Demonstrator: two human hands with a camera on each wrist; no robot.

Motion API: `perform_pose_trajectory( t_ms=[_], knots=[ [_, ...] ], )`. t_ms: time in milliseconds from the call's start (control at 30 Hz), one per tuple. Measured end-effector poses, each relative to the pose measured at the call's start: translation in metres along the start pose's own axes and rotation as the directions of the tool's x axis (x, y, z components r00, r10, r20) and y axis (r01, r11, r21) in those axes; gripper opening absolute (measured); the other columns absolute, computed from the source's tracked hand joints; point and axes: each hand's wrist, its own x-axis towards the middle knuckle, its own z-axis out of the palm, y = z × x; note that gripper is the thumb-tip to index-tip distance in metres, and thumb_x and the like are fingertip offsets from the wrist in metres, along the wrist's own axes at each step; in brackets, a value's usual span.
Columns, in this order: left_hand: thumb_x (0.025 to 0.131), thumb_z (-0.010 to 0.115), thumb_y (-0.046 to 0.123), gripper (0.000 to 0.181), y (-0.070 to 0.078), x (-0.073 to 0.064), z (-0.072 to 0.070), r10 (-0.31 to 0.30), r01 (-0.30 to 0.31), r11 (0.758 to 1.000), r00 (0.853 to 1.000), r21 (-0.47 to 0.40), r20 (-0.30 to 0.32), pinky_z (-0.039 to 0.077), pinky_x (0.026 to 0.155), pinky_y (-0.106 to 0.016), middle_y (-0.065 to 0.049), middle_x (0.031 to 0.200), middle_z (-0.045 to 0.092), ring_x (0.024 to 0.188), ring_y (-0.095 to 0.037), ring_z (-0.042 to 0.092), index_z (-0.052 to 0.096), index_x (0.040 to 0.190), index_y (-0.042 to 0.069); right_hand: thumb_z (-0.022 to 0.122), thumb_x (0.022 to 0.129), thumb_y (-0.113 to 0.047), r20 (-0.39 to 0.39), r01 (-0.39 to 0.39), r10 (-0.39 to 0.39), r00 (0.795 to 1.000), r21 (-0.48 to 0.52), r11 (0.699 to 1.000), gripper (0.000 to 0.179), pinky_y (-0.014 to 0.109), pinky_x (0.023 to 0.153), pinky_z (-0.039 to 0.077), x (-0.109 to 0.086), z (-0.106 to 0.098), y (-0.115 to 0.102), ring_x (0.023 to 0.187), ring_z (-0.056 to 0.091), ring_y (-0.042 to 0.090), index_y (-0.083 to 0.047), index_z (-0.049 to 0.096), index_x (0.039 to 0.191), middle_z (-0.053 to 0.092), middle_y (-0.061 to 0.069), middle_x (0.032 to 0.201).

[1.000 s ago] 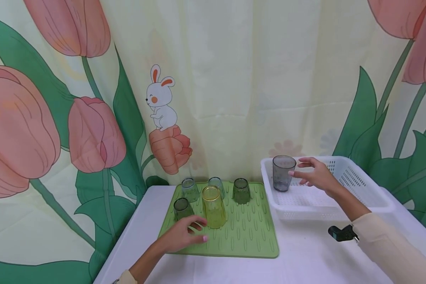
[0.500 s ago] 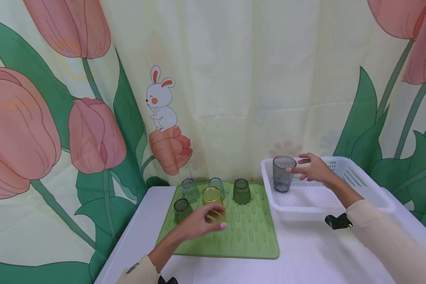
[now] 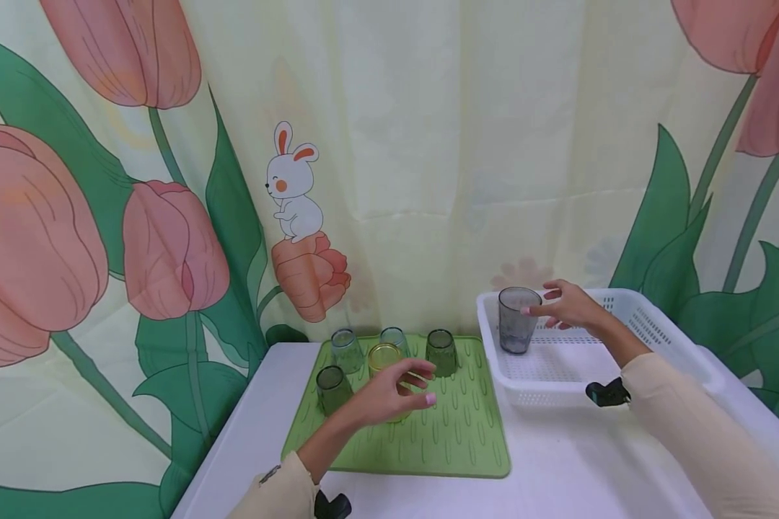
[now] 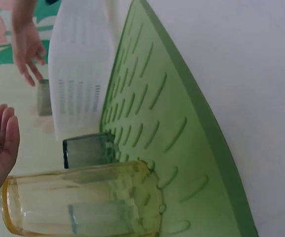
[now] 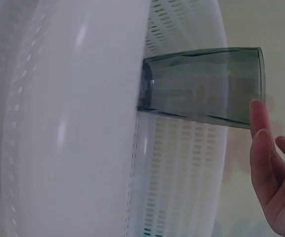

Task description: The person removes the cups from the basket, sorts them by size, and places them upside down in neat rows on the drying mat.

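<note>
A tall grey glass [image 3: 518, 321] stands upright in the white basket [image 3: 578, 378]. At its right side is my right hand [image 3: 573, 305], thumb tip at the rim and the other fingers spread; in the right wrist view the thumb overlaps the glass edge, and I cannot tell if it touches. My left hand [image 3: 391, 393], fingers loosely bent and holding nothing, hovers over the green drying mat [image 3: 454, 447], partly hiding a tall yellow glass [image 3: 384, 355]. The left wrist view has this yellow glass [image 4: 78, 197] standing just beside the fingers.
Short glasses surround the yellow one on the mat: a dark one [image 3: 333, 389] at left, a bluish one [image 3: 347, 352] and a pale one [image 3: 394, 339] behind, another dark one [image 3: 441, 352] at right. A curtain [image 3: 402, 180] hangs behind the white table [image 3: 545, 461].
My left hand has moved right and slightly up, from beside the yellow glass to in front of it. My right hand has shifted slightly left and up at the grey glass, which stays put.
</note>
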Motion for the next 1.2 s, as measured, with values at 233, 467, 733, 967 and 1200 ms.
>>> perform_pose_trajectory(
  t_ms=[233, 467, 733, 967, 1200],
  knots=[
    [0.093, 0.072, 0.033, 0.047, 0.004, 0.012, 0.006, 0.007, -0.007, 1.0, 1.0, -0.007, 0.004, 0.051, 0.094, -0.027, -0.002, 0.128, 0.062, 0.115, -0.02, 0.061, 0.057, 0.135, 0.017, 0.077, 0.085, -0.051, 0.035, -0.043, 0.043, 0.998, -0.005, 0.999, 0.113, 0.048, 0.087, 0.056, 0.009, 0.004, 0.006, 0.093, 0.068, 0.029, 0.011, 0.013, 0.154, 0.027, 0.04, 0.152],
    [0.094, 0.071, 0.032, 0.046, 0.005, 0.019, 0.007, 0.005, -0.005, 1.0, 1.0, -0.008, 0.007, 0.051, 0.094, -0.026, -0.002, 0.128, 0.063, 0.114, -0.015, 0.061, 0.057, 0.135, 0.017, 0.079, 0.083, -0.05, 0.031, -0.054, 0.055, 0.998, -0.026, 0.998, 0.114, 0.046, 0.086, 0.058, 0.017, 0.008, 0.009, 0.093, 0.069, 0.029, 0.011, 0.014, 0.154, 0.029, 0.04, 0.151],
    [0.094, 0.07, 0.036, 0.047, 0.0, 0.022, 0.008, -0.008, 0.008, 1.0, 1.0, -0.01, 0.005, 0.051, 0.094, -0.029, -0.001, 0.127, 0.063, 0.114, -0.02, 0.061, 0.058, 0.135, 0.017, 0.08, 0.084, -0.045, 0.046, -0.06, 0.061, 0.997, -0.013, 0.998, 0.114, 0.047, 0.084, 0.057, 0.021, 0.009, 0.013, 0.089, 0.069, 0.028, 0.014, 0.011, 0.153, 0.029, 0.041, 0.151],
    [0.093, 0.071, 0.034, 0.045, -0.003, 0.024, 0.01, -0.016, 0.016, 1.0, 1.0, -0.019, 0.002, 0.052, 0.091, -0.028, -0.001, 0.127, 0.063, 0.114, -0.02, 0.061, 0.058, 0.134, 0.019, 0.08, 0.084, -0.041, 0.036, -0.06, 0.061, 0.997, -0.028, 0.998, 0.11, 0.045, 0.082, 0.058, 0.021, 0.012, 0.01, 0.087, 0.069, 0.027, 0.014, 0.013, 0.152, 0.032, 0.041, 0.149],
    [0.092, 0.072, 0.034, 0.045, -0.004, 0.026, 0.01, -0.021, 0.021, 1.0, 1.0, -0.006, -0.002, 0.053, 0.087, -0.027, 0.0, 0.128, 0.064, 0.112, -0.012, 0.061, 0.06, 0.133, 0.02, 0.08, 0.085, -0.039, 0.045, -0.041, 0.041, 0.998, -0.011, 0.999, 0.109, 0.042, 0.078, 0.059, 0.023, 0.013, 0.01, 0.09, 0.07, 0.033, 0.013, 0.013, 0.153, 0.035, 0.041, 0.147]
  ],
)
